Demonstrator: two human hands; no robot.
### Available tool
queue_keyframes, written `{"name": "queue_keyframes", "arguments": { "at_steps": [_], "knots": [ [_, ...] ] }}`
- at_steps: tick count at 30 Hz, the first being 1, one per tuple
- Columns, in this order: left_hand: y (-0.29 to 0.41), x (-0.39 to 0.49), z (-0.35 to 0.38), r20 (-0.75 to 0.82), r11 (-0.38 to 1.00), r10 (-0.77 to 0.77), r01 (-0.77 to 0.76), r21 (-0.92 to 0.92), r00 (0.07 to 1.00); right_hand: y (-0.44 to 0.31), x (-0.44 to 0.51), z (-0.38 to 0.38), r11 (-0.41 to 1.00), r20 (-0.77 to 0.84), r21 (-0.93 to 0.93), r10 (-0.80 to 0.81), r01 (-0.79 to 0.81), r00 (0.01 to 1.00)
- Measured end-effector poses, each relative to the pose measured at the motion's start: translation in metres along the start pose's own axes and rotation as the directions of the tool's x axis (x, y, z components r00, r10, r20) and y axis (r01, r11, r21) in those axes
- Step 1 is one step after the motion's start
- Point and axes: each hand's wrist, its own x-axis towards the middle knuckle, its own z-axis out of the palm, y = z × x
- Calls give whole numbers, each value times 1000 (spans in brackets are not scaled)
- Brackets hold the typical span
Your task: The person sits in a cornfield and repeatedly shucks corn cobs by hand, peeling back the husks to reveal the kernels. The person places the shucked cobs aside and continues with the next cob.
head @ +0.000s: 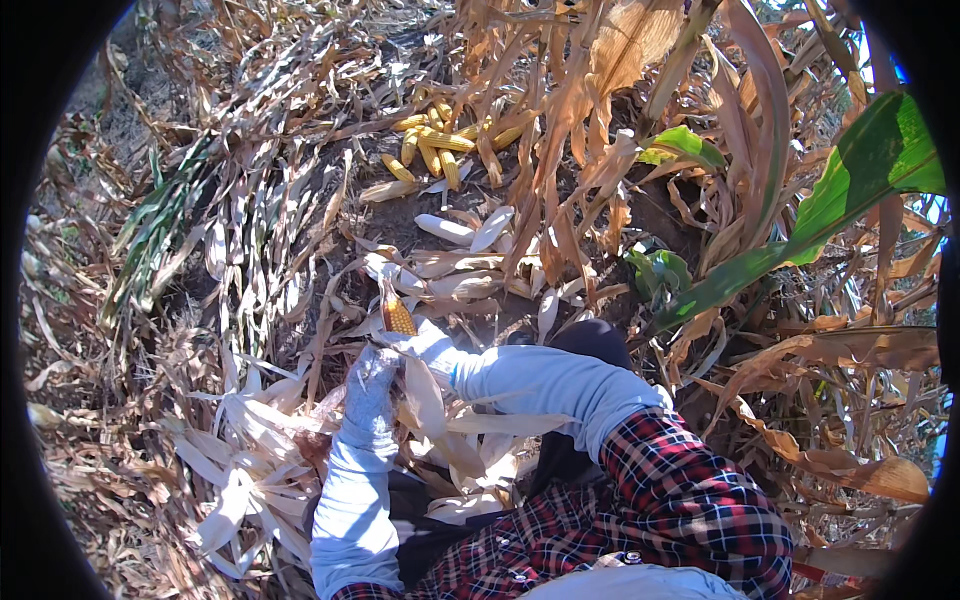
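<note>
Between my two gloved hands, in front of my lap, is a partly husked ear of corn. Its yellow kernels show, and the tip points away from me. My left hand closes around its lower left side. From the right, my right hand grips the ear near its base. The fingers are partly hidden by glare and husk. Peeled pale husk leaves hang below the hands, over my right forearm and lap.
Several bare yellow ears lie piled on the soil ahead. Ears still in husk lie nearer. Loose husks are heaped at my left. Dry corn stalks and a long green leaf reach in from the right.
</note>
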Motion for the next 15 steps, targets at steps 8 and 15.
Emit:
{"name": "queue_keyframes", "arguments": {
  "at_steps": [8, 15],
  "knots": [
    [22, -41, 7, 493, 631, -487, -100, 769, 721, -96, 22, -26, 929, -216, 37, -352, 368, 911],
    [-7, -15, -43, 118, 942, -332, 321, 100, 936, -70, -6, -12, 527, 225, -715, -450, 460, 864]
  ]
}}
